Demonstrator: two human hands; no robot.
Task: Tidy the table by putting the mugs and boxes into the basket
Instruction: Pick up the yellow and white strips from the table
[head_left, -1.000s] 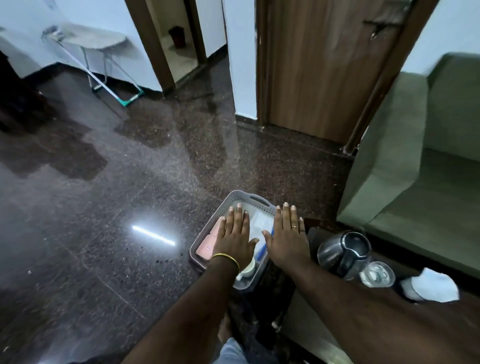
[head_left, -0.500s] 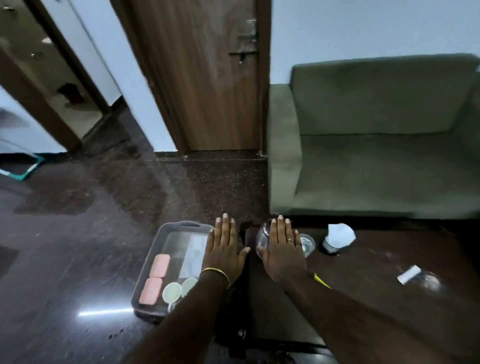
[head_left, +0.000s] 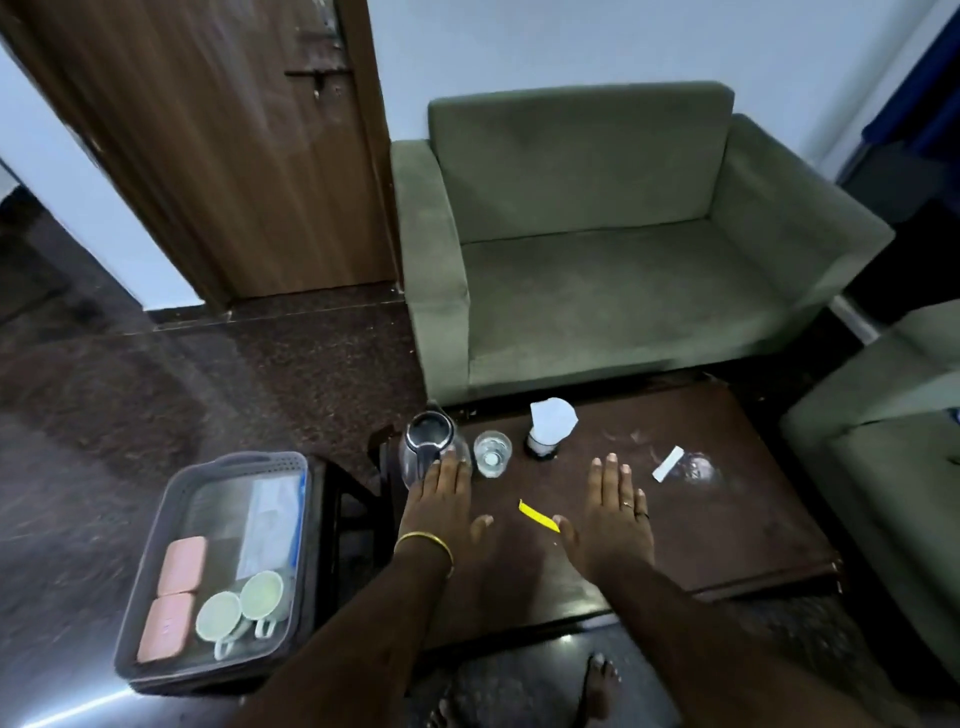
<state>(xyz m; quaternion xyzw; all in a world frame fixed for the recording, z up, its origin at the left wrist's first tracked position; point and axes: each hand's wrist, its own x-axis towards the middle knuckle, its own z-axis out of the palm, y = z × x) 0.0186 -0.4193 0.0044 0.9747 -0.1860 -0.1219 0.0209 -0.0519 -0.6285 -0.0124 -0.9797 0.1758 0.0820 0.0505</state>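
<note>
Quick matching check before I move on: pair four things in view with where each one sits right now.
Things:
1. mugs
2. yellow strip
3. glass
4. pink boxes

Places:
a. between the hands, on the table
b. basket, near right part
c. basket, left side
d. table, beside the kettle

Pairs: 1-b, 2-a, 3-d, 4-c

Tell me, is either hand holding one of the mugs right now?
No, both mugs sit in the basket, while the left hand and right hand lie flat and empty over the table.
</note>
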